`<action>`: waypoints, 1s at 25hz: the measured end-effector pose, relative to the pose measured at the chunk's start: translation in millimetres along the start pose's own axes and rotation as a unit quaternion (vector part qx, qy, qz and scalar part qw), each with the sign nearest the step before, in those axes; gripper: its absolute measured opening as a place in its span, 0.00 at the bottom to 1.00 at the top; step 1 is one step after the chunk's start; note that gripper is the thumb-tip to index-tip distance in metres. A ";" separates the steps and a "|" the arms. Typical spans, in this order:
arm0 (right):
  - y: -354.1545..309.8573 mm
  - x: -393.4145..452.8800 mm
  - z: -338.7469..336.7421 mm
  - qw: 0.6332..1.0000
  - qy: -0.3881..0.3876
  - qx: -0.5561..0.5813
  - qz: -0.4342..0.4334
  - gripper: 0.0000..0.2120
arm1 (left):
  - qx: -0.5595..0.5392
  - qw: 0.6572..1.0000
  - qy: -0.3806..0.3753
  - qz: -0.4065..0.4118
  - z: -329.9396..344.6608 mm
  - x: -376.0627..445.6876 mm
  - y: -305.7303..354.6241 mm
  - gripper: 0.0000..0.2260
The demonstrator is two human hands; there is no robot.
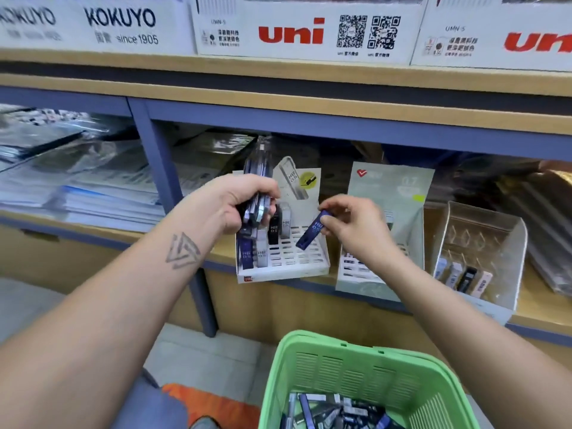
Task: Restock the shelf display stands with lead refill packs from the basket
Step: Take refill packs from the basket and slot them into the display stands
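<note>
Wood-edged shelves (pixel 278 78) on blue-grey uprights (pixel 161 168) span the frame; white branded boxes (pixel 306 29) line the top, and pale floor (pixel 198 354) shows lower left.

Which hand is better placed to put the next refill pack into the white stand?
The right hand. It pinches one blue pack, tilted over the open slots of the white stand. The left hand grips a bundle of packs, so it is less free.

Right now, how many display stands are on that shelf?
3. The white stand sits behind both hands, the pale green stand is just to its right, and the clear stand is farthest right. More could be outside the frame.
</note>
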State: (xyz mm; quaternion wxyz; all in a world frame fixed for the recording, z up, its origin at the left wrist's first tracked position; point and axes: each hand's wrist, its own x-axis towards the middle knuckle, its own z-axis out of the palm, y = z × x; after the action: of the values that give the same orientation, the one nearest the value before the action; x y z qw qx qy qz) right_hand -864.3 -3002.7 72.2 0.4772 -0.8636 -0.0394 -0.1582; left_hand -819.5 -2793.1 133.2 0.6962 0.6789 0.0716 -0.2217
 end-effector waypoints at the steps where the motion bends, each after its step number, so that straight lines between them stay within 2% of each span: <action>1: -0.6 5.7 5.9 0.999 0.003 -0.026 -0.018 0.08 | -0.008 1.000 0.005 -0.009 -6.5 0.6 0.5 0.08; 5: -4.9 20.3 23.8 0.993 0.007 -0.103 -0.049 0.08 | -0.014 0.999 0.005 -0.036 -23.6 1.3 0.9 0.08; 13: -14.2 40.3 39.9 0.984 -0.026 -0.158 -0.079 0.07 | 0.001 0.999 0.016 -0.041 -36.5 -0.1 1.5 0.08; 18: -3.5 57.1 33.5 0.977 0.007 -0.200 -0.079 0.07 | 0.002 0.999 0.036 -0.033 -42.7 -0.5 0.2 0.07; 25: 2.5 78.0 41.4 0.952 0.016 -0.293 -0.084 0.06 | 0.022 0.999 0.019 -0.038 -25.0 4.5 -0.5 0.07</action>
State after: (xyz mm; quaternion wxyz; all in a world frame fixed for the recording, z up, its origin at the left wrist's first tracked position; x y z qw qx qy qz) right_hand -780.1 -2975.9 73.9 0.1888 -0.9562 -0.0559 -0.2165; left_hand -810.6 -2769.6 129.3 0.6709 0.6948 0.1055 -0.2364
